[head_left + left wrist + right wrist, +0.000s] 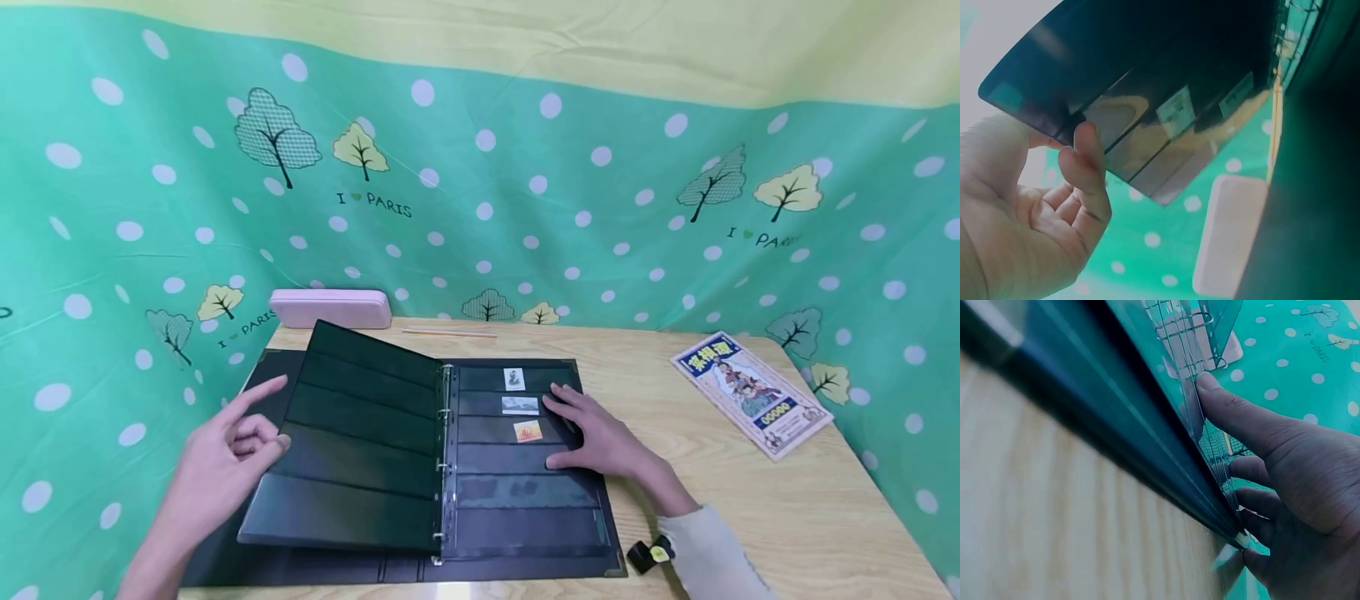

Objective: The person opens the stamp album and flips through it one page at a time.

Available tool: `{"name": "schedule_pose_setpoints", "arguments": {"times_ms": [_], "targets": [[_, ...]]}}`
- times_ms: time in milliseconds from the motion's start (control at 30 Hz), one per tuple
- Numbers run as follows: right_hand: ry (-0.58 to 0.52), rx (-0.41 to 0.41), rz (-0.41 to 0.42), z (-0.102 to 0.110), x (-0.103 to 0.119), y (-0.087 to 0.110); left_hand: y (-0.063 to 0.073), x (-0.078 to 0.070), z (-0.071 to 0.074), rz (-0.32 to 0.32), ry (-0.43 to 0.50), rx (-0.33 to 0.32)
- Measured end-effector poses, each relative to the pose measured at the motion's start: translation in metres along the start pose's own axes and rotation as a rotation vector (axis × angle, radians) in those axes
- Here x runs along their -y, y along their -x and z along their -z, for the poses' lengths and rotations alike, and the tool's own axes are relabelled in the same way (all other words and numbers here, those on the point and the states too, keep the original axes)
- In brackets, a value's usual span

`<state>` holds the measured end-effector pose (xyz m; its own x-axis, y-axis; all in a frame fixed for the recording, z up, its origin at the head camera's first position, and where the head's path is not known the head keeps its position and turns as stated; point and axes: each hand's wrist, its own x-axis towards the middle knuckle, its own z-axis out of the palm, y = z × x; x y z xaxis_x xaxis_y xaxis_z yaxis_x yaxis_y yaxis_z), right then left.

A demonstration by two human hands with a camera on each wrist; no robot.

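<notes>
A black ring-bound stamp album (300, 562) lies spread on the table. Three stamps sit in its right-hand page (487, 525): a grey one (513, 379), a bluish one (520, 406) and an orange one (528, 431). The left-hand leaf (352, 442) stands tilted above the cover. My left hand (225, 458) holds this leaf by its outer edge, thumb against it and index finger stretched out. Pale stamp shapes show on the glossy leaf (1197, 56) in the left wrist view. With fingers spread, my right hand (600, 433) rests on the right page's outer edge.
A pink case (330, 308) stands at the back left, a thin pencil-like stick (450, 332) beside it. A printed booklet (753, 396) lies at the right. Polka-dot cloth (480, 167) hangs behind the wooden table (750, 517).
</notes>
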<state>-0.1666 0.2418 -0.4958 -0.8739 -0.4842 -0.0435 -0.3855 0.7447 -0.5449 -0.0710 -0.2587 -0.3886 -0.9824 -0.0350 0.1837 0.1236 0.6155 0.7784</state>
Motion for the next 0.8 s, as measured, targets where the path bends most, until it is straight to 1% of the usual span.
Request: {"name": "schedule_pose_setpoints", "arguments": {"times_ms": [67,200,300,400,500,600,700,800], "targets": [[-0.002,0.002,-0.005,-0.001,0.000,0.001,0.003,0.007,0.001,0.039,-0.029,0.010],[-0.001,-0.002,-0.008,-0.001,0.000,0.002,0.008,0.024,0.002,0.116,-0.040,0.018],[0.002,-0.003,-0.003,-0.001,0.000,0.001,0.011,0.038,0.002,0.145,-0.040,0.015],[0.007,-0.005,0.000,-0.001,0.000,0.001,0.012,0.051,0.001,0.164,-0.054,0.032],[0.010,-0.005,0.005,-0.001,0.000,0.001,0.013,0.062,0.001,0.177,-0.078,0.064],[0.009,-0.005,0.001,-0.001,0.000,0.001,0.011,0.073,0.000,0.182,-0.109,0.110],[0.008,-0.005,-0.005,-0.001,0.001,0.002,0.009,0.083,-0.002,0.216,-0.120,0.161],[0.011,-0.006,-0.005,-0.001,0.000,0.002,0.007,0.091,-0.007,0.260,-0.120,0.185]]}}
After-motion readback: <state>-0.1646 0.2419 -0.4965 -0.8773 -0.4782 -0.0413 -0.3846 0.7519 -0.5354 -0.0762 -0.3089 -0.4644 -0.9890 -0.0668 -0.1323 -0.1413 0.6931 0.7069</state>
